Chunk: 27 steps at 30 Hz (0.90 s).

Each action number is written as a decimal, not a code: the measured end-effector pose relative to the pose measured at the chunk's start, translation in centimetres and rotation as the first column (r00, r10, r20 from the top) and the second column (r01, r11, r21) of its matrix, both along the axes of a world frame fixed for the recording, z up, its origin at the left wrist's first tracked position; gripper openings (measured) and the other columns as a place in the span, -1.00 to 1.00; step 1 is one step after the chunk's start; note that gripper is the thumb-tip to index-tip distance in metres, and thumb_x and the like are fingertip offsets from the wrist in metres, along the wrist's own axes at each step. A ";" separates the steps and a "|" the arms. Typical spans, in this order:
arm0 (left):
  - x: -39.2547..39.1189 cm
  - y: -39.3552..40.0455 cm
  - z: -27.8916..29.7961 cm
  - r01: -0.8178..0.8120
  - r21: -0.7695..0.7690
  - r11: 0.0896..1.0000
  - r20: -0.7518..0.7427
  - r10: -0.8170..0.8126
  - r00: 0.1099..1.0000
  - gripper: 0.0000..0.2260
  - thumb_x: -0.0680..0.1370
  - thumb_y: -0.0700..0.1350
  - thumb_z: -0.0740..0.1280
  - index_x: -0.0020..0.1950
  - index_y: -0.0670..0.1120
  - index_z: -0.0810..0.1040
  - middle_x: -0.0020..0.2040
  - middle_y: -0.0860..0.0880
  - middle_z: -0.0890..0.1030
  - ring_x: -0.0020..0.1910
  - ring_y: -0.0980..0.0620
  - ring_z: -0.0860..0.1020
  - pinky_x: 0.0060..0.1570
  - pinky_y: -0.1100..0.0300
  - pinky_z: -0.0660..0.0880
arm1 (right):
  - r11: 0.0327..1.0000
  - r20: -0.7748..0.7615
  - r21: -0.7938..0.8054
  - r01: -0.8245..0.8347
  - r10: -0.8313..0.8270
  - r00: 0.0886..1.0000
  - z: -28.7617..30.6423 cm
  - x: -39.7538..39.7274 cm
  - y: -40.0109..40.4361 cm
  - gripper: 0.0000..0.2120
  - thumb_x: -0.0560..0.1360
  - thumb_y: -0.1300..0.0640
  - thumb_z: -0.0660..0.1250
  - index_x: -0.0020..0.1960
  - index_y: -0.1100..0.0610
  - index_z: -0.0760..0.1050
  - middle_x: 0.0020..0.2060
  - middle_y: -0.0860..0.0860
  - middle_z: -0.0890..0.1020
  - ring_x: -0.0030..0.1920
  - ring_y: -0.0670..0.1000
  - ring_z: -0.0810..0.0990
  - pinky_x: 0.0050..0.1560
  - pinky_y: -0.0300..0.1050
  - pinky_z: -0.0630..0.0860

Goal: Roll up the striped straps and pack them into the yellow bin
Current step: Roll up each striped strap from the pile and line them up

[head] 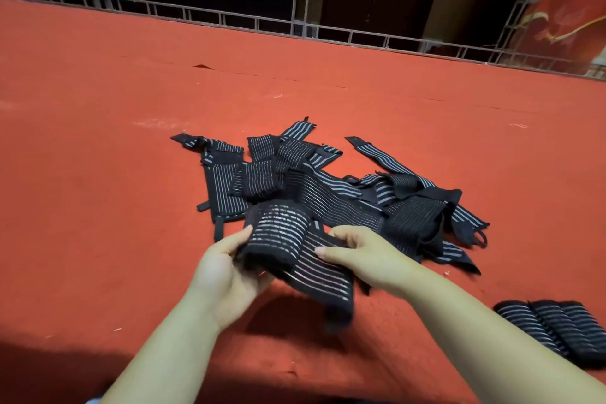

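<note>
Our left hand (226, 269) grasps the rolled strap (278, 236); our right hand (354, 252) pinches its loose tail. We should keep tension and edges aligned, low centre.

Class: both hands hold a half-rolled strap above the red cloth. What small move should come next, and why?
Probably keep rolling: the left hand grips the rolled end of the black grey-striped elastic strap, while the right hand pinches it and a loose tail hangs unrolled below.

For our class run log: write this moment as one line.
Stage: rolling | left hand, right hand: gripping black grey-striped elastic strap | three rolled straps on red felt table
</note>
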<state>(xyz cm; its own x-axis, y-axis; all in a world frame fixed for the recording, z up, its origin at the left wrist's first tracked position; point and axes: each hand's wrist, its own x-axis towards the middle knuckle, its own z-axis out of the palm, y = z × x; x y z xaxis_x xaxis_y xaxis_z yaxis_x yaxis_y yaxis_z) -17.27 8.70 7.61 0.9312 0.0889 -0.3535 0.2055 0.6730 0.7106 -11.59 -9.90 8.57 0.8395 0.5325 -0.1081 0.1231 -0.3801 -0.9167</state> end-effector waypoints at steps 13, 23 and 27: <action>-1.4 7.8 -6.4 0.356 0.920 -0.162 -0.282 0.356 0.891 -0.67 0.61 0.07 0.08 0.19 -0.04 0.52 0.21 -0.14 0.54 0.26 -0.18 0.41 0.21 0.03 0.27 | 0.852 -0.055 -0.516 0.088 -0.136 0.989 -3.0 1.1 -5.9 -0.84 0.44 0.03 0.44 -0.21 0.10 0.56 -0.30 -0.03 0.63 -0.29 -0.10 0.56 -0.18 -0.24 0.45; -1.2 6.7 -8.5 0.143 0.957 -0.252 -0.036 0.386 0.922 -0.67 0.44 -0.16 0.38 0.20 -0.12 0.49 0.17 -0.21 0.49 0.21 -0.24 0.38 0.20 -0.05 0.24 | 0.849 -0.197 -0.529 0.005 -0.128 0.972 -3.3 0.9 -6.6 -0.86 0.42 0.08 0.46 -0.24 0.10 0.55 -0.32 -0.01 0.62 -0.34 -0.09 0.54 -0.27 -0.30 0.46; -0.7 4.2 -7.8 -0.068 0.961 -0.268 0.100 0.110 0.989 -0.69 0.40 -0.26 0.38 0.14 -0.12 0.54 0.09 -0.14 0.54 0.12 -0.20 0.47 0.13 -0.05 0.34 | 0.817 -0.168 -0.576 -0.003 -0.115 0.979 -3.2 0.9 -7.1 -0.82 0.41 0.07 0.47 -0.30 0.08 0.52 -0.35 -0.04 0.61 -0.34 -0.10 0.54 -0.24 -0.27 0.46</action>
